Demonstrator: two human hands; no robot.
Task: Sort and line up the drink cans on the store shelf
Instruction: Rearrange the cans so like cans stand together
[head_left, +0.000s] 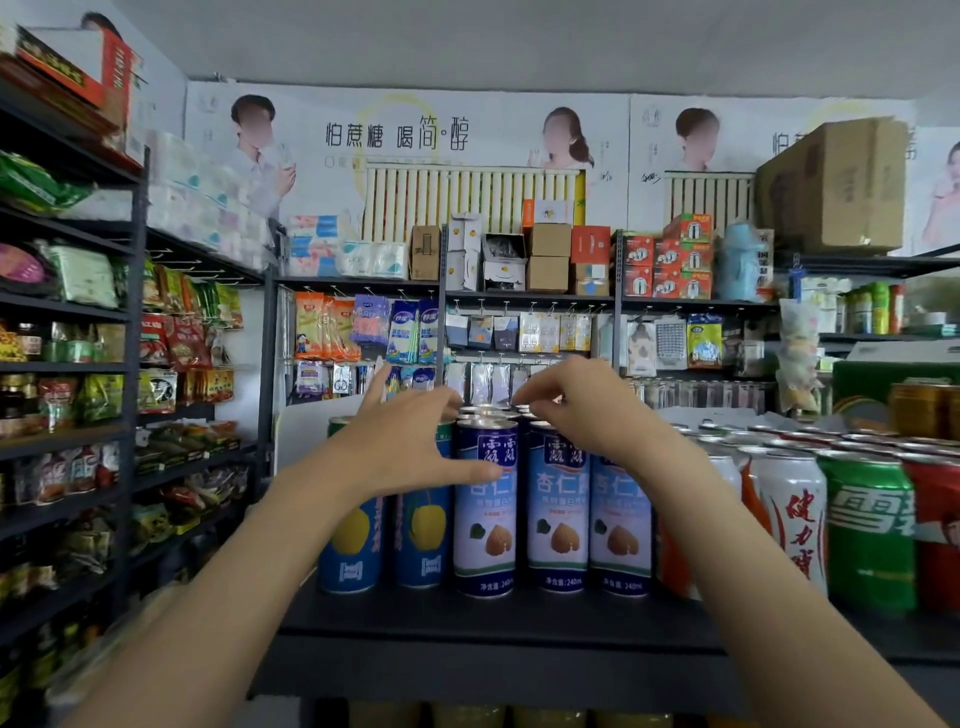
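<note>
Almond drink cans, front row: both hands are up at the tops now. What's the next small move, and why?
Probably close the left hand on the leftmost almond can and nudge it level with its two neighbours. The thumb already lies across its label and the fingers reach over the rims, while the right hand hovers over the cans behind. The three fronts look nearly in line, so only a slight nudge seems needed.
</note>
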